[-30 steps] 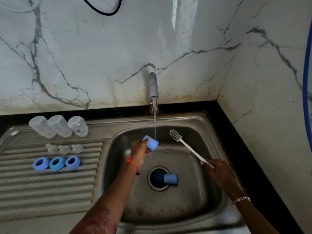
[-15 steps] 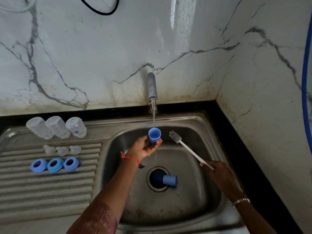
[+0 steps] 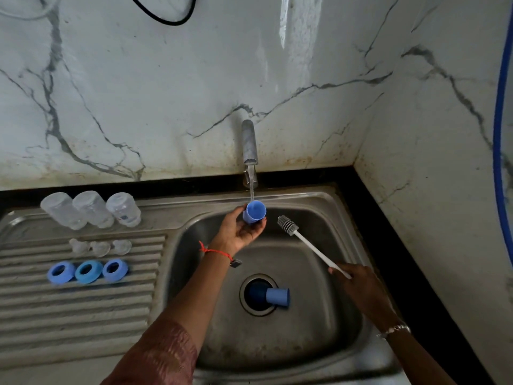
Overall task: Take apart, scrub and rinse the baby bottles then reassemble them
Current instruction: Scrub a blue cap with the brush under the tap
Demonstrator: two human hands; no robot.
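Note:
My left hand (image 3: 238, 232) holds a blue bottle cap (image 3: 254, 212) mouth-up under the stream from the tap (image 3: 249, 143), over the sink basin (image 3: 319, 315). My right hand (image 3: 358, 284) grips the white handle of a bottle brush (image 3: 305, 243), its bristle head raised just right of the cap. A second blue cap (image 3: 277, 296) lies on its side at the drain. On the drainboard (image 3: 69, 309) stand three clear bottles (image 3: 93, 209) upside down, three clear nipples (image 3: 100, 247) and three blue collar rings (image 3: 88, 271).
Marble walls close the back and the right side. A black counter strip (image 3: 402, 259) borders the sink on the right. A blue hose (image 3: 502, 107) hangs at the far right and a black cable (image 3: 166, 20) loops at the top.
My left hand turned the blue cap from sideways to mouth-up and raised it closer to the tap, into the stream. The brush has hardly moved.

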